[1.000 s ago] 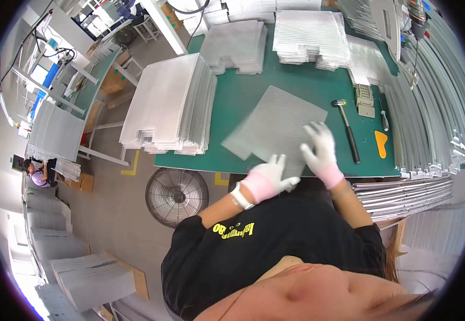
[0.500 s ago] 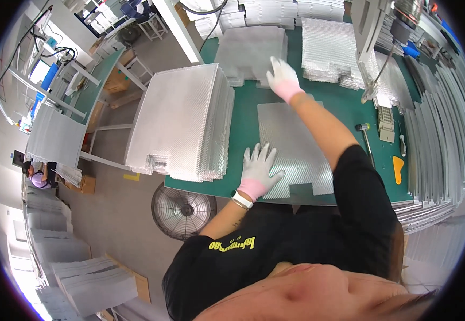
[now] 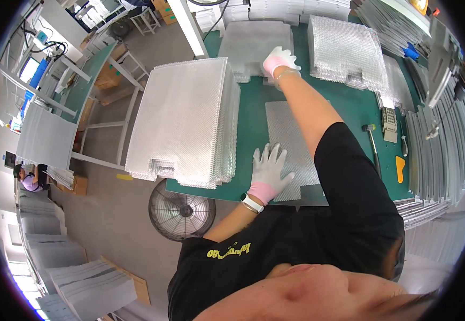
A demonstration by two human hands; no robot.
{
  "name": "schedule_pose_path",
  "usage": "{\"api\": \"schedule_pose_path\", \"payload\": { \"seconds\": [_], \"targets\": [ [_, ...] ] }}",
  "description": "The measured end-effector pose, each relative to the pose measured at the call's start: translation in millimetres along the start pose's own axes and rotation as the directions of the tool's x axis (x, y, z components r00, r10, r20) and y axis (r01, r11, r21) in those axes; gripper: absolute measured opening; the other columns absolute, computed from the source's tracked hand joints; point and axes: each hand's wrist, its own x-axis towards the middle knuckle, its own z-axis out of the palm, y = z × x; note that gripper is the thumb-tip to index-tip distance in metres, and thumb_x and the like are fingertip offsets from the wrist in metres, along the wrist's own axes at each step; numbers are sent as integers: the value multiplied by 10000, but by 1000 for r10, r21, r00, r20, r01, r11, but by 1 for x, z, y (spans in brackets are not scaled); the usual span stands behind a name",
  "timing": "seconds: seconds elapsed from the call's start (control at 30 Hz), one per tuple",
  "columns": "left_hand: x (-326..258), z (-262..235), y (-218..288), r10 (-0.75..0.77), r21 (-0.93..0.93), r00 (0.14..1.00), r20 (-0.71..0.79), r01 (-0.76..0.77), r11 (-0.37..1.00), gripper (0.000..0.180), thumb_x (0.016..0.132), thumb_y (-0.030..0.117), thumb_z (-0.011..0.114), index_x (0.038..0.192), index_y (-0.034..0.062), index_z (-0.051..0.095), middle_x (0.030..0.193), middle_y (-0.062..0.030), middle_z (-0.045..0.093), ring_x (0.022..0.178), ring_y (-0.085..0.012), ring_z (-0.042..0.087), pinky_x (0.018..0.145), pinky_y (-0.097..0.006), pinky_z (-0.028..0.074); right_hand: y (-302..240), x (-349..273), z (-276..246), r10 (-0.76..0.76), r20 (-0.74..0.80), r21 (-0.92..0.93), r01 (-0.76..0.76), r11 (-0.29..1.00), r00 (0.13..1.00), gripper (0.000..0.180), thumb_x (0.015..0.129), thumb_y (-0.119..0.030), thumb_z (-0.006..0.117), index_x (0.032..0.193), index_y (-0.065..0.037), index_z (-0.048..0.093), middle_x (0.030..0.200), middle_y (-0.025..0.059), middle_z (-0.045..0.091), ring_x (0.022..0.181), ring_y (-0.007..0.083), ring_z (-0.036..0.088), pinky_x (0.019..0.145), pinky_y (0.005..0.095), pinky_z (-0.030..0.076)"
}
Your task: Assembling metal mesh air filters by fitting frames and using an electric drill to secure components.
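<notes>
A grey textured sheet [image 3: 291, 139] lies flat on the green table mat [image 3: 251, 115] in front of me. My left hand [image 3: 270, 170], in a white glove with a pink cuff, rests flat on the sheet's near left part with fingers spread. My right arm reaches far across the table. My right hand [image 3: 277, 61], gloved the same way, lies on the near edge of a far stack of grey sheets [image 3: 254, 43]; whether it grips a sheet I cannot tell.
A tall pile of white textured sheets [image 3: 184, 117] overhangs the table's left side. Another stack [image 3: 345, 51] sits far right. A hammer [image 3: 372, 142], an orange scraper [image 3: 400, 168] and a small tool lie right. A fan [image 3: 181, 209] stands on the floor below. A person [image 3: 29, 179] sits far left.
My head has come closer over the table. My right hand stays stretched out at the far stack and my left hand stays flat on the sheet, shifted slightly.
</notes>
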Motion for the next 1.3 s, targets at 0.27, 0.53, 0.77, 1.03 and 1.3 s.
{"api": "schedule_pose_path", "payload": {
  "seconds": [0.27, 0.53, 0.77, 1.03, 1.3],
  "targets": [
    [-1, 5, -2, 6, 8, 1000, -20, -6, 1000, 730, 904, 521, 582, 1480, 91, 453, 1571, -176, 361, 1481, -404, 279, 1216, -571, 140, -3, -3, -11, 97, 31, 123, -100, 987, 995, 646, 862, -248, 674, 1456, -127, 450, 1474, 124, 480, 1371, 301, 474, 1145, 572, 307],
    [0, 1, 1, 6, 19, 1000, -6, -6, 1000, 726, 912, 528, 572, 1484, 98, 452, 1575, -160, 369, 1478, -392, 286, 1214, -567, 147, 1, 1, -9, 141, -13, 150, -138, 979, 990, 653, 846, -268, 710, 1440, -132, 474, 1427, 122, 509, 1342, 281, 490, 1058, 522, 419],
    [0, 2, 2, 11, 27, 1000, -12, -11, 1000, 718, 916, 523, 566, 1482, 95, 454, 1567, -156, 376, 1475, -390, 286, 1212, -566, 158, 2, 8, -19, -28, -262, 56, 44, 997, 965, 538, 898, -175, 629, 1420, -161, 500, 1372, 143, 523, 1200, 290, 597, 948, 511, 489],
    [1, 2, 3, 27, -19, 998, -50, -28, 999, 717, 898, 514, 595, 1453, 74, 483, 1552, -181, 384, 1464, -415, 296, 1214, -571, 143, 14, 51, -45, -249, -276, 77, 280, 957, 928, 319, 890, -89, 575, 1188, -84, 686, 1229, 233, 664, 1070, 389, 691, 904, 438, 572],
    [-2, 2, 0, 9, 19, 998, -64, -7, 1000, 708, 900, 511, 598, 1454, 87, 480, 1545, -166, 392, 1451, -399, 321, 1203, -574, 167, 8, 6, -26, -192, -109, -26, 190, 981, 975, 301, 916, -84, 531, 1137, -108, 734, 1177, 244, 691, 1131, 341, 680, 917, 432, 566]
  ]
}}
